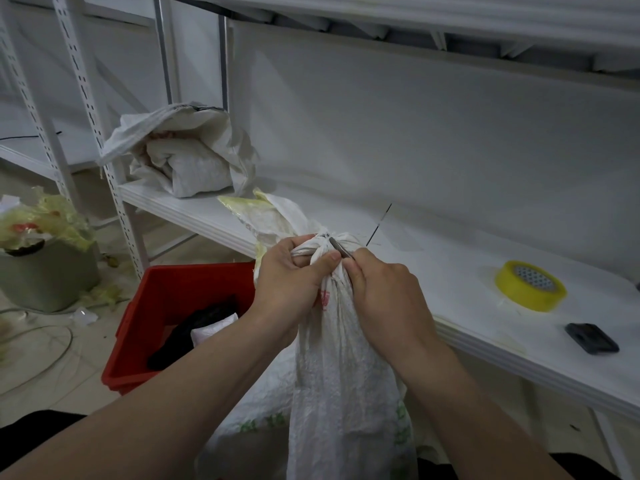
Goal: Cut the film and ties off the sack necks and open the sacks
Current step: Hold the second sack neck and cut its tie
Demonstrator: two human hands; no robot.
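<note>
Hands meet at the neck (306,250) of the white sack (332,375). The left hand (294,277) grips the neck tight. The right hand (384,299) pinches a thin blade (340,250) against the tie (323,236).

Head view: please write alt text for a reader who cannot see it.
The left hand grips the tied neck of a white woven sack while the right hand holds a thin blade at the tie. Behind stands a white shelf with a yellow tape roll and another sack.
</note>
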